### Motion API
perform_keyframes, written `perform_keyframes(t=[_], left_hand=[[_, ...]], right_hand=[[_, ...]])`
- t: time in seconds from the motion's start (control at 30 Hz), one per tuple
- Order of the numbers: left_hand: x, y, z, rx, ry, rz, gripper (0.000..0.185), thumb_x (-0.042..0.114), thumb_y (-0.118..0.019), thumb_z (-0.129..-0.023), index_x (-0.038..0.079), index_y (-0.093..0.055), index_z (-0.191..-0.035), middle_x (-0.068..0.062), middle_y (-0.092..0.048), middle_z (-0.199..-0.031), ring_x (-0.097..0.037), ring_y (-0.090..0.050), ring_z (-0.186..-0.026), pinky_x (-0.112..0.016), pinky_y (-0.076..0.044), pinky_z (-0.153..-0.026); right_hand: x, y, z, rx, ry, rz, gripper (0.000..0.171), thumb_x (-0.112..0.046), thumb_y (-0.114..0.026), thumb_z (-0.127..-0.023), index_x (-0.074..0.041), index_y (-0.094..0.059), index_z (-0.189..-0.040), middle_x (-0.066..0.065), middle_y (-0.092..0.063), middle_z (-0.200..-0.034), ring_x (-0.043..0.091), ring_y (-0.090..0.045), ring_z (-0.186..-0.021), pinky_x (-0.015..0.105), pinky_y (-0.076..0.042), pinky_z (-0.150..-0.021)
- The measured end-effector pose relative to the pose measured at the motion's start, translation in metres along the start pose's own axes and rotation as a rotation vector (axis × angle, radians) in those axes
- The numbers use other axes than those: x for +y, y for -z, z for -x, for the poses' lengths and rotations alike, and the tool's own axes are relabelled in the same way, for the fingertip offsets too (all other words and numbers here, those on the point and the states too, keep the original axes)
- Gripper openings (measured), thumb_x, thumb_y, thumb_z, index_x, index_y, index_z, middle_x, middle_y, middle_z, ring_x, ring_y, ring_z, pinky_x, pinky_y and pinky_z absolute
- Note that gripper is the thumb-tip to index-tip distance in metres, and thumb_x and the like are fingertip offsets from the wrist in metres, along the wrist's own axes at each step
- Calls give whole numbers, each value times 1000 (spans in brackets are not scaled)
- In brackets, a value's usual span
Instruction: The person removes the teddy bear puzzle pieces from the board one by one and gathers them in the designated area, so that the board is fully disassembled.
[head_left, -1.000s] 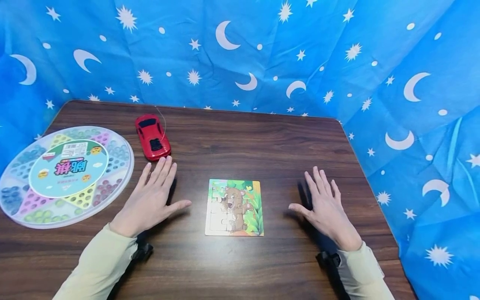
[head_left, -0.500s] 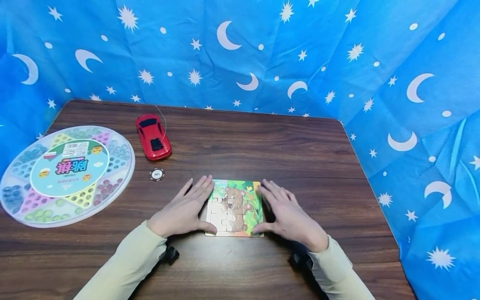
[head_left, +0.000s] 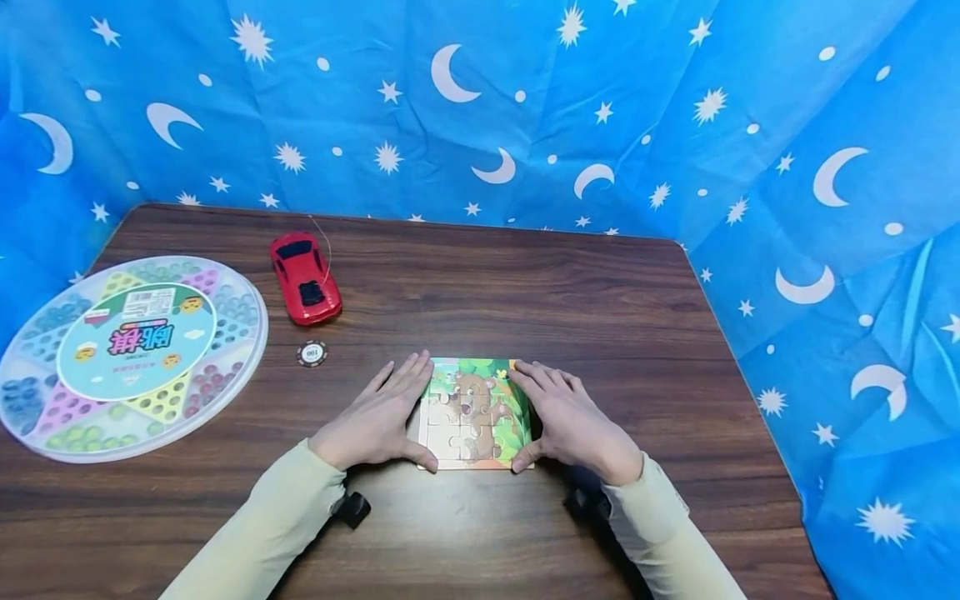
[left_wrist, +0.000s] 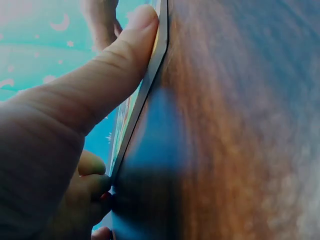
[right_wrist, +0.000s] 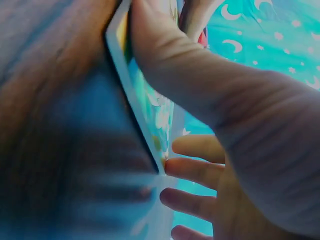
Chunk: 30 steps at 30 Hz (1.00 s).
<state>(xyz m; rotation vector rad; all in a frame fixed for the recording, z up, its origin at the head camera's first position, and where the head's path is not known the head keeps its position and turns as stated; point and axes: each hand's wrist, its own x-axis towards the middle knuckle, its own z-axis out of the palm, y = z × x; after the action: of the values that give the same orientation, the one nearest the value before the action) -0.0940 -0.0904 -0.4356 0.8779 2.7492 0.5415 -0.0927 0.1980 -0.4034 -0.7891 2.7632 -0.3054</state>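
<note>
A square jigsaw puzzle (head_left: 471, 417) with a brown bear on green leaves lies on the table between both hands. My left hand (head_left: 377, 423) lies along its left side, fingers stretched to the far left corner and thumb over the near left corner. Against the right side is my right hand (head_left: 576, 425), its fingers fairly straight at the far right corner and its thumb on the near right corner. In the left wrist view the thumb (left_wrist: 122, 60) presses on the puzzle's edge. The right wrist view shows fingertips right at the board's far corner.
A poker chip (head_left: 312, 353) lies left of the puzzle, with a red toy car (head_left: 306, 279) behind it. A round Chinese checkers board (head_left: 135, 354) with marbles fills the table's left side. Blue star-and-moon cloth (head_left: 517, 117) hangs behind the dark wooden table (head_left: 570, 292).
Both hands have moved inward from well apart to the puzzle's sides. The left hand's move has uncovered the poker chip. Since half a second ago the puzzle has shifted slightly right.
</note>
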Motion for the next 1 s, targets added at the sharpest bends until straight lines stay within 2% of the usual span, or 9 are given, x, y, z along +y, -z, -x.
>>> perform_keyframes(t=[0.13, 0.23, 0.3, 0.43, 0.5, 0.63, 0.87, 1.0], left_hand=[[1, 0, -1, 18, 11, 19, 137, 74, -77, -54, -4, -20, -152, -18, -14, -160, -28, -12, -147, -49, -10, -118], [1, -1, -1, 30, 24, 36, 136, 73, -78, -52, -4, -26, -150, -19, -16, -159, -28, -14, -147, -48, -11, -118], [1, -1, -1, 42, 27, 45, 137, 72, -79, -50, -4, -25, -150, -19, -24, -157, -29, -15, -147, -48, -12, -118], [1, -2, -2, 55, 27, 55, 144, 71, -80, -50, -6, -15, -152, -15, -41, -149, -28, -17, -146, -47, -13, -118], [1, -2, -2, 56, 24, 56, 147, 71, -80, -50, -7, -9, -152, -14, -46, -146, -28, -18, -146, -47, -13, -118], [2, -3, -2, 48, 19, 51, 147, 72, -80, -51, -7, -8, -152, -16, -43, -148, -28, -18, -146, -46, -13, -119], [2, -2, -1, 42, 23, 42, 147, 71, -80, -51, -8, -8, -152, -17, -44, -147, -28, -18, -146, -47, -12, -119], [0, 0, 0, 47, 18, 30, 146, 71, -79, -52, -8, -9, -152, -18, -42, -149, -29, -18, -146, -47, -12, -119]], right_hand=[[-2, 4, -5, 12, 13, 12, 126, -66, -80, -48, -7, -35, -150, 13, -36, -151, 32, -32, -138, 56, -28, -108], [-8, 6, -12, 27, 4, 12, 118, -65, -79, -55, -8, -37, -149, 14, -40, -146, 33, -34, -135, 56, -28, -108], [-13, 6, -18, 46, 2, 2, 109, -64, -77, -62, -9, -40, -148, 14, -42, -142, 33, -36, -132, 56, -31, -106], [-24, 2, -34, 92, 42, -11, 89, -60, -73, -73, -9, -49, -142, 10, -47, -133, 28, -43, -117, 46, -41, -93], [-29, -1, -41, 100, 76, -8, 81, -59, -71, -76, -10, -53, -139, 8, -49, -125, 25, -44, -108, 39, -41, -84], [-36, -9, -51, 95, 110, 16, 72, -57, -69, -80, -12, -57, -135, 6, -49, -116, 21, -44, -97, 33, -38, -74], [-43, -12, -59, 132, 122, 74, 66, -56, -68, -81, -13, -59, -131, 6, -50, -112, 21, -43, -91, 31, -34, -68], [-46, -10, -62, 140, 118, 94, 69, -56, -70, -78, -14, -59, -131, 6, -50, -111, 22, -44, -90, 30, -33, -64]])
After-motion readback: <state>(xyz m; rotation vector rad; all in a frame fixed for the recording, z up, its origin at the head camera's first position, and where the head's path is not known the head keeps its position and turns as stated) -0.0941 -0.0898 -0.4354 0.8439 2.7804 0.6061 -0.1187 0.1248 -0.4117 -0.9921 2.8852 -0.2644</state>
